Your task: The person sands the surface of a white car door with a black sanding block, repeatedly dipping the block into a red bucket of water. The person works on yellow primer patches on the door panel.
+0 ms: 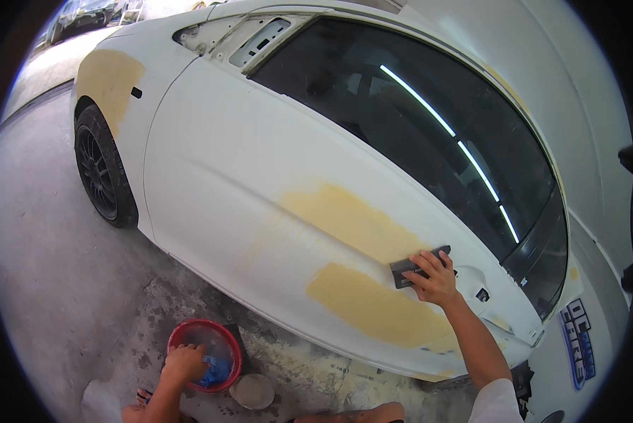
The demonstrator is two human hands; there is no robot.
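Near car door (221,211) back edge, R hand (433,279) pinches blk sanding block (402,273); L hand (185,363) by blue cloth (218,370) in bucket (237,350), can't tell grip.

From my remote seat I count two bare hands: one left hand (185,362), one right hand (435,278). One dark grey rectangular block (402,275), one round red bucket (237,366), one crumpled blue cloth (218,370), one pale round dish-like piece (253,392). One white car body (211,141) shows three large yellow patches (348,218) (smaller rear traces blend together, so I can't tally those) and three white reflected light strips (419,101).
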